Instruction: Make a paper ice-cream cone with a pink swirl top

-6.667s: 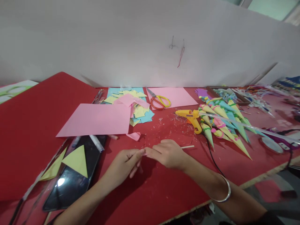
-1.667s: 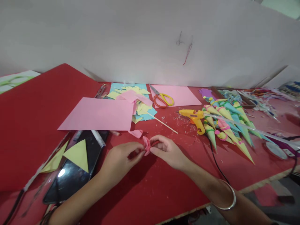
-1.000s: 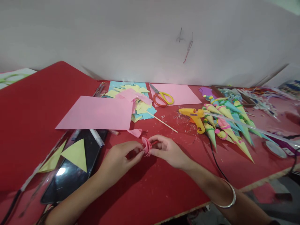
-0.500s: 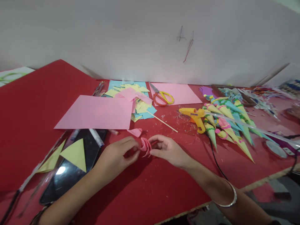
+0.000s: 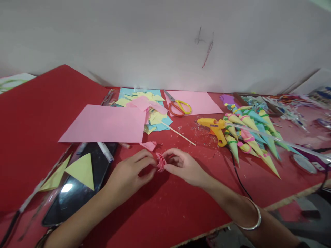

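Between my two hands is a pink paper strip (image 5: 160, 162) wound into loose, stacked coils. My left hand (image 5: 137, 167) pinches its left side with thumb and fingertips. On the other side my right hand (image 5: 183, 166) grips the coils between thumb and curled fingers. Just beyond them on the red table lies a small folded piece of pink paper (image 5: 148, 145). A thin wooden stick (image 5: 179, 134) rests farther back, its far end on a heap of yellow, pink and blue paper scraps (image 5: 155, 117).
Pink sheets (image 5: 106, 124) lie behind my left hand, and scissors (image 5: 179, 107) at the back. A yellow glue gun (image 5: 213, 127) stands beside a pile of paper cones (image 5: 253, 132) on the right. Left, yellow paper pieces (image 5: 82, 170) cover part of a dark glossy tablet-like slab (image 5: 69, 199).
The pink coils have been drawn closer together and look rounder and tighter. Both hands stay in nearly the same place.
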`<state>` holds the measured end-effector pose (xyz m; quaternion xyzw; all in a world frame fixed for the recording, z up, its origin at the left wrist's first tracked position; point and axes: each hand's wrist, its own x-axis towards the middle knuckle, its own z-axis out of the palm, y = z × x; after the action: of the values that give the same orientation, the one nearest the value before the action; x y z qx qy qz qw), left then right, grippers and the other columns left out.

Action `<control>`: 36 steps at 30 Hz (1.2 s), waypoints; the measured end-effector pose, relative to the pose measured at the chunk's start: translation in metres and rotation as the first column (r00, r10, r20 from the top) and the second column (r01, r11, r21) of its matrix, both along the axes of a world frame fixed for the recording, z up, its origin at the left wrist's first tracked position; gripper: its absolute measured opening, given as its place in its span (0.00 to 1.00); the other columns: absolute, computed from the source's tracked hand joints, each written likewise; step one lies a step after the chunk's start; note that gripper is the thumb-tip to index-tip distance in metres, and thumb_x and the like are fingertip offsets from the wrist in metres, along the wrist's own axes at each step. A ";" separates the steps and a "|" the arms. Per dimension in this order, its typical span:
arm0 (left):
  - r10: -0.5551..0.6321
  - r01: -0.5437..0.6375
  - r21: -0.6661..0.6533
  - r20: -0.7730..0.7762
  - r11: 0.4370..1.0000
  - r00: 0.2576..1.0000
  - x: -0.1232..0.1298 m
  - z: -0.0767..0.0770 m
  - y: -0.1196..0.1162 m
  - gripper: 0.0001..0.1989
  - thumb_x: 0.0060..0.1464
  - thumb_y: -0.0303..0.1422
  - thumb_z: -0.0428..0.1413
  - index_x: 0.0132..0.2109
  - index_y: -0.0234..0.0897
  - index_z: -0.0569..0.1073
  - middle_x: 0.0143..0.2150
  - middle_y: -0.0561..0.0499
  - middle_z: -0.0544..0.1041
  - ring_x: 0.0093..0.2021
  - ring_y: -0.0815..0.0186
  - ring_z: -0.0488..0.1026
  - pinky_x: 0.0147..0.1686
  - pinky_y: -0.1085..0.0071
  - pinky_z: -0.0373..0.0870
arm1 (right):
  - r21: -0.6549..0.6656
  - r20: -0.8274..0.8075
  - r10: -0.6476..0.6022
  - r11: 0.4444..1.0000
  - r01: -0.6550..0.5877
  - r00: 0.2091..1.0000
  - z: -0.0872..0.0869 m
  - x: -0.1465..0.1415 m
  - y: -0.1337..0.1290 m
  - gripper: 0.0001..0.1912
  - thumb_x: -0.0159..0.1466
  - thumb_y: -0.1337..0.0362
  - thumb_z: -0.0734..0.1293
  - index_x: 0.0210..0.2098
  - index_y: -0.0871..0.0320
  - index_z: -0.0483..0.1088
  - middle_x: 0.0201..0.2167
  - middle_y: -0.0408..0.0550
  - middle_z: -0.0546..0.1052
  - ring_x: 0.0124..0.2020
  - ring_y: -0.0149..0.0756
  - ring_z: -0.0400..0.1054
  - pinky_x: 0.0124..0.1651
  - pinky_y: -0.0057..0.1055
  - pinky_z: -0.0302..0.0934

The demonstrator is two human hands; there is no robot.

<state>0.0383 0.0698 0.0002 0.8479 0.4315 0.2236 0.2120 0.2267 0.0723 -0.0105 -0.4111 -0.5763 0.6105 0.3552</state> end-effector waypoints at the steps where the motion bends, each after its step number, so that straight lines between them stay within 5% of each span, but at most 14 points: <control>1: -0.001 0.001 0.001 -0.003 1.000 1.000 0.000 0.000 0.000 0.06 0.51 0.28 0.48 0.34 0.39 0.70 0.36 0.51 0.72 0.35 0.68 0.70 0.36 0.73 0.67 | 0.011 0.011 -0.003 1.000 0.003 1.000 0.000 0.000 0.000 0.09 0.53 0.69 0.64 0.34 0.57 0.64 0.34 0.44 0.70 0.34 0.30 0.66 0.39 0.29 0.61; 7: 0.001 0.000 0.021 -0.040 1.000 0.999 0.001 0.000 0.000 0.06 0.52 0.29 0.48 0.34 0.38 0.70 0.36 0.50 0.72 0.34 0.68 0.70 0.34 0.73 0.67 | 0.185 0.146 -0.036 0.983 0.008 0.989 -0.001 0.003 0.000 0.09 0.55 0.72 0.59 0.35 0.57 0.64 0.33 0.44 0.70 0.34 0.30 0.66 0.38 0.28 0.61; 13: -0.013 0.015 0.033 -0.071 0.999 0.997 -0.002 -0.001 0.002 0.06 0.52 0.29 0.48 0.34 0.38 0.70 0.36 0.50 0.71 0.34 0.68 0.70 0.34 0.72 0.67 | 0.459 0.339 -0.199 0.888 0.023 0.920 0.001 0.007 0.002 0.03 0.55 0.71 0.61 0.27 0.57 0.64 0.28 0.43 0.67 0.30 0.29 0.62 0.34 0.26 0.57; 29: 0.096 -0.086 0.106 -0.099 0.991 0.990 -0.009 0.004 0.007 0.07 0.54 0.31 0.47 0.34 0.38 0.69 0.37 0.52 0.72 0.36 0.68 0.69 0.34 0.73 0.65 | 0.515 0.383 -0.260 0.856 0.029 0.886 -0.002 0.015 0.009 0.07 0.53 0.75 0.61 0.24 0.58 0.62 0.24 0.40 0.64 0.26 0.27 0.59 0.29 0.22 0.54; 36: 0.222 -0.220 0.029 -0.146 0.975 0.964 -0.006 0.004 0.004 0.07 0.51 0.35 0.48 0.35 0.37 0.66 0.27 0.53 0.71 0.25 0.68 0.69 0.24 0.72 0.63 | 0.511 0.381 -0.302 0.857 0.074 0.874 -0.002 0.016 0.010 0.06 0.53 0.73 0.62 0.23 0.58 0.62 0.23 0.40 0.64 0.25 0.26 0.59 0.28 0.22 0.53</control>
<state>0.0325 0.0743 0.0044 0.8100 0.5365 0.1850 0.1479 0.2422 0.0820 -0.0127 -0.4948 -0.7312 0.2979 0.3631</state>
